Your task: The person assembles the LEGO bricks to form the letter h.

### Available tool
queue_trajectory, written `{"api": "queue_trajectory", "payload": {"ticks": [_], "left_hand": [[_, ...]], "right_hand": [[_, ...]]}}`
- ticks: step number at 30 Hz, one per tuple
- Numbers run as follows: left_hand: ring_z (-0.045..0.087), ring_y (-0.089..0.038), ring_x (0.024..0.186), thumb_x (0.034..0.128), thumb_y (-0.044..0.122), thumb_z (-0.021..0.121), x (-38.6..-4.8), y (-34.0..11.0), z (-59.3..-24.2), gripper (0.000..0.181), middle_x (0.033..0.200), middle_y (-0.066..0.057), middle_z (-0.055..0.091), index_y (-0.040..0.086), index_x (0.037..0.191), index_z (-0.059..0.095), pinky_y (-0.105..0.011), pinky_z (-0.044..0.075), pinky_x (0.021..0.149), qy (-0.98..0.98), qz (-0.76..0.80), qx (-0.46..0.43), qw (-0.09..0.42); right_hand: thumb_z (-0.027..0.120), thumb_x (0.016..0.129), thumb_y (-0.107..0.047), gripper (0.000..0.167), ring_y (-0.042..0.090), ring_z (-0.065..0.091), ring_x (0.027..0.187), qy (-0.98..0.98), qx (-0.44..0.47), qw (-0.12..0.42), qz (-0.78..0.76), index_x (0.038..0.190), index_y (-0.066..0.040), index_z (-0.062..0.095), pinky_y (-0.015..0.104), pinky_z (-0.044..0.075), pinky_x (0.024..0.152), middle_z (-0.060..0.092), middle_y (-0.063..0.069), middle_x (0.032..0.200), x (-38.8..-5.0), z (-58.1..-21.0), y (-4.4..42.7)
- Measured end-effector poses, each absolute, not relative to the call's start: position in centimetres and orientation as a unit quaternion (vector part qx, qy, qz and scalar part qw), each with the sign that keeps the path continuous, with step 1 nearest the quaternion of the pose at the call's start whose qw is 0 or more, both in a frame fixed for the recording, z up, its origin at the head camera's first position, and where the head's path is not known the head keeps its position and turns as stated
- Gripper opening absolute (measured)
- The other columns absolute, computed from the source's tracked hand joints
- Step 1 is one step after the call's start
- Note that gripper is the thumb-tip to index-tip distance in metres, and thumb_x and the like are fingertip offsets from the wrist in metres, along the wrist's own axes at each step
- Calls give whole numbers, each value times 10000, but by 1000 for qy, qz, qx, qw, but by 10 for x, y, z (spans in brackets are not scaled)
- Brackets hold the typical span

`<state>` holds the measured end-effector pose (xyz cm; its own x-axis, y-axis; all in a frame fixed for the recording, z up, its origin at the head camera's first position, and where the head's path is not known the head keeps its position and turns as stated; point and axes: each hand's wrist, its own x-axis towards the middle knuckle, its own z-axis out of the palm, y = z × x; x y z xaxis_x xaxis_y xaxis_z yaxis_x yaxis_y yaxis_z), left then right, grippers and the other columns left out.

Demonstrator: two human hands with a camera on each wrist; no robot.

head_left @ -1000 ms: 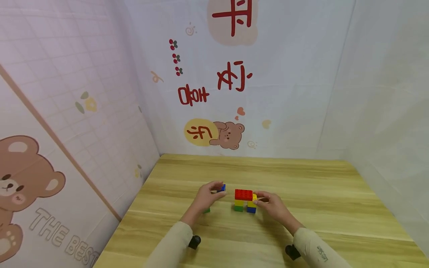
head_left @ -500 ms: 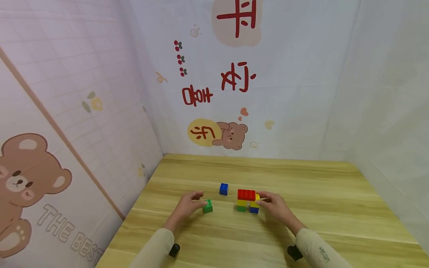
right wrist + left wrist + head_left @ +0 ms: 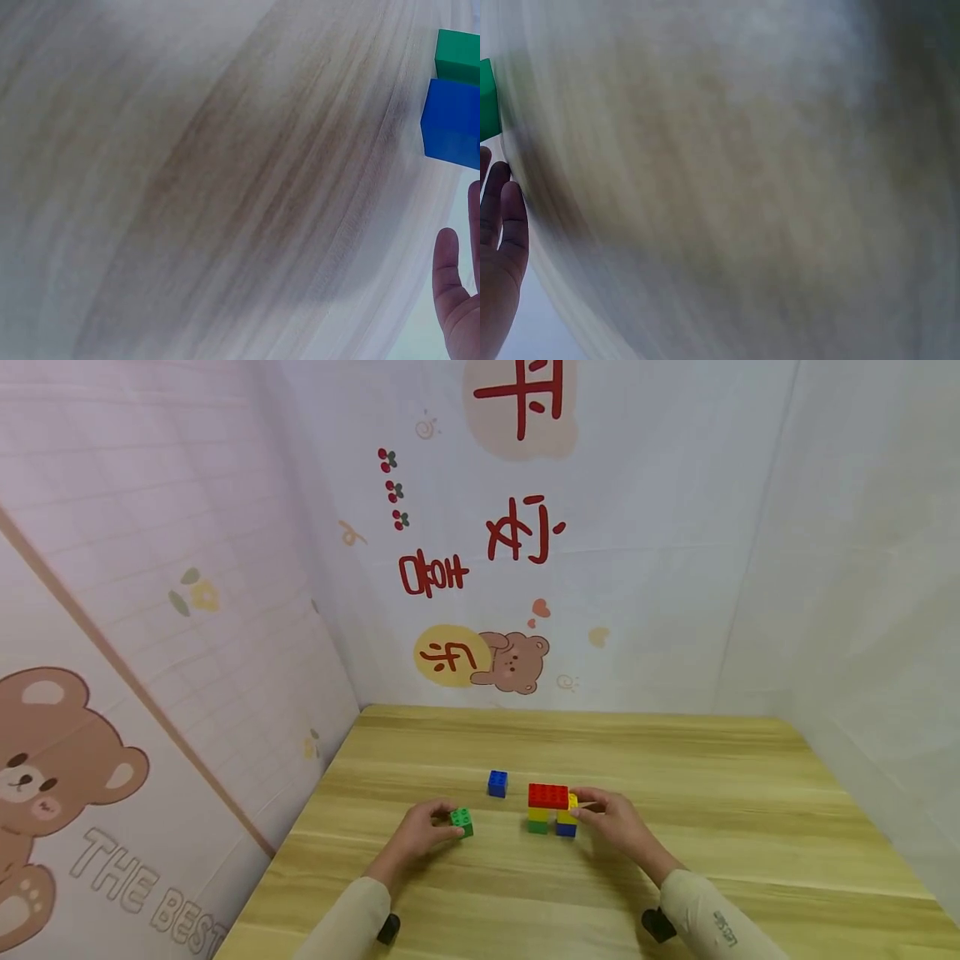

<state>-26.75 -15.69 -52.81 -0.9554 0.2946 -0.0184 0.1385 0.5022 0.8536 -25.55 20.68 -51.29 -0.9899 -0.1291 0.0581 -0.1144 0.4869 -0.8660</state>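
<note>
My left hand (image 3: 422,833) pinches a small green building block (image 3: 462,822) between thumb and fingers on the table. In the left wrist view a piece of that green block (image 3: 487,101) shows at the left edge, above my other fingers (image 3: 514,225). My right hand (image 3: 617,821) holds the yellow block (image 3: 572,805) on the right side of a small block arch. That arch has a red block (image 3: 548,795) across its top. Beneath it are a green block (image 3: 537,827) on the left and a blue block (image 3: 566,829) on the right.
A loose blue block (image 3: 497,783) stands behind and between the green block and the arch. The wood-patterned table (image 3: 660,752) reaches back to a printed white cloth wall (image 3: 645,568), with another cloth at the left.
My left hand has let go of the blue block, moved left and toward me, and taken hold of the green block. My right hand stays at the arch.
</note>
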Motion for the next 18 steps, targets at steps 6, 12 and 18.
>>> {"api": "queue_trajectory", "payload": {"ticks": [6,12,18], "left_hand": [[627,-245,1047,878,228,778,-268,-157,-529,334,1091,-24,675,80,1159,676,-437,515,899,863,486,112,80],[606,-248,1085,885,291,769,-269,-155,-522,383,1133,-33,663,100,1202,671,-466,489,937,848,515,87,85],[601,-215,1033,892,295,761,-279,-144,-506,388,1092,-17,669,113,1221,666,-407,515,869,844,525,95,56]], "right_hand": [[709,932,-186,354,271,640,1052,863,-59,12,-501,1267,-79,672,395,554,847,666,119,1224,-253,-511,206],[709,931,-173,347,272,642,1044,863,-58,13,-501,1262,-76,674,409,550,855,672,116,1209,-252,-511,203],[709,931,-175,356,277,640,1054,861,-60,11,-505,1270,-75,669,384,556,838,669,116,1221,-252,-509,204]]}}
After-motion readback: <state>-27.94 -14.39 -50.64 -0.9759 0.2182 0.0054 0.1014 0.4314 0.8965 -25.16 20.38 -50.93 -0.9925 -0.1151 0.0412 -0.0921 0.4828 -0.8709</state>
